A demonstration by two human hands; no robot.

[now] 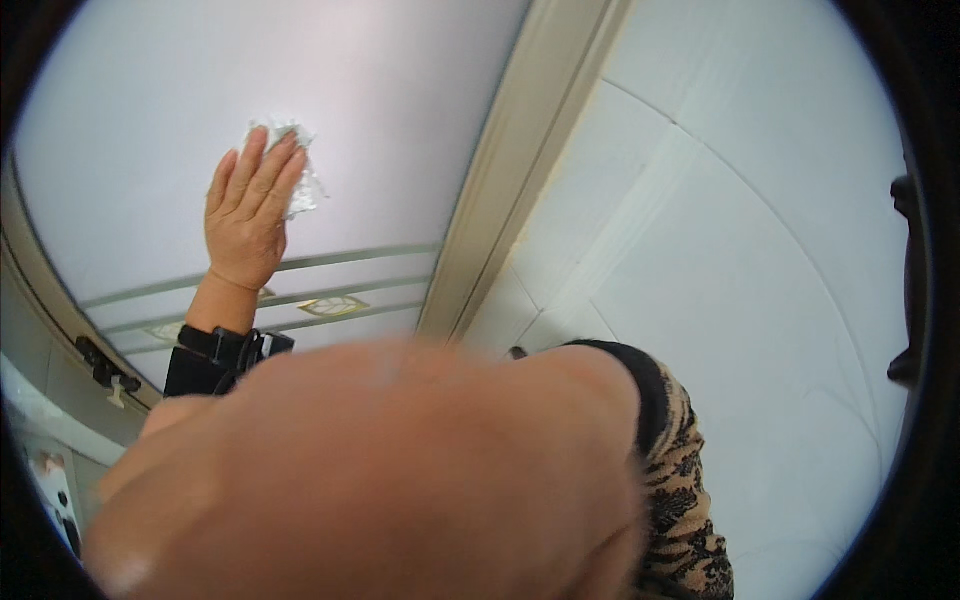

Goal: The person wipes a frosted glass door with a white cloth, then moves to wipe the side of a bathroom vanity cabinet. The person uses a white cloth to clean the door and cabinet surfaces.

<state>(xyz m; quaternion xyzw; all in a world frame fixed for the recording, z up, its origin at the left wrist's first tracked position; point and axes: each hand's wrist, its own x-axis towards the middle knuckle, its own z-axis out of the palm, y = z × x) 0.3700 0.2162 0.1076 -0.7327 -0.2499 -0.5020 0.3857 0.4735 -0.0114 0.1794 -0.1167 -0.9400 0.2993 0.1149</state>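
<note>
My left hand lies with its palm side toward a pale door panel, its fingers nearly straight. Under the fingers it holds a crumpled white cloth with a ragged edge against the panel. Whether this is fabric or paper I cannot tell. A black strap with a buckle is round the wrist. Below the hand, three silver strips cross the panel, with leaf-shaped ornaments between them. My right hand does not show.
A beige door frame runs beside the panel, next to white wall tiles. A dark latch sits at the panel's lower left edge. Blurred bare skin fills the lower foreground, beside patterned clothing.
</note>
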